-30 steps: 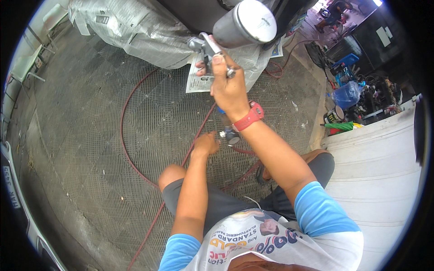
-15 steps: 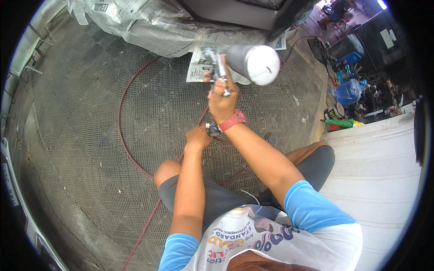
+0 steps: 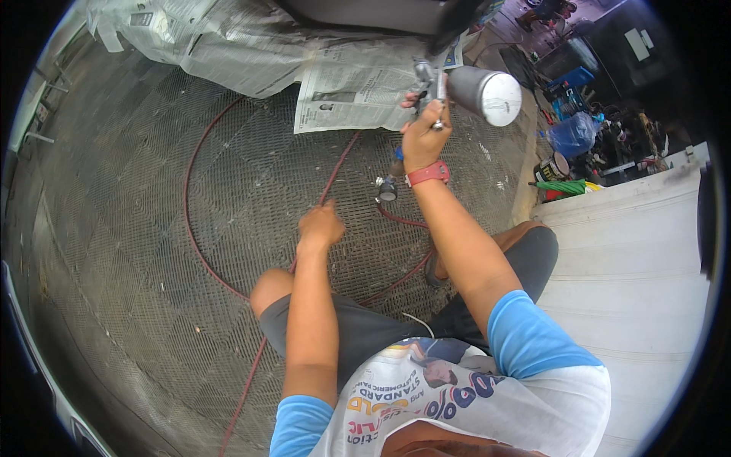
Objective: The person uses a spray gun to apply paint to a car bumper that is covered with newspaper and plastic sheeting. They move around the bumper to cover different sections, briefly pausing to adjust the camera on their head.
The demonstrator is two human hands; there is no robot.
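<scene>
Crouched on a metal grate floor point(image 3: 137, 251), spraying toward masked bodywork

Newspaper point(image 3: 354, 95) and plastic sheeting point(image 3: 205, 38) cover the panel ahead; a red air hose point(image 3: 199, 228) loops over the floor. The right hand point(image 3: 422, 137) grips a spray gun point(image 3: 434, 84), its grey cup point(image 3: 483, 93) tilted right, held up near the newspaper. The left hand point(image 3: 321, 226) hangs loosely curled above the hose, holding nothing.

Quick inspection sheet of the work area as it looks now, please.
Surface: metal grating floor, dusty.
Job's things: spray gun with grey cup, raised over newspaper masking.
Clutter: tin, blue bag, green item at right.
Hands: right hand grips the gun; left hand loosely closed, whether it holds the hose is unclear.
Cables: red hose loops over the grating to the gun's gauge.
Surroundings: white panel at right.
</scene>
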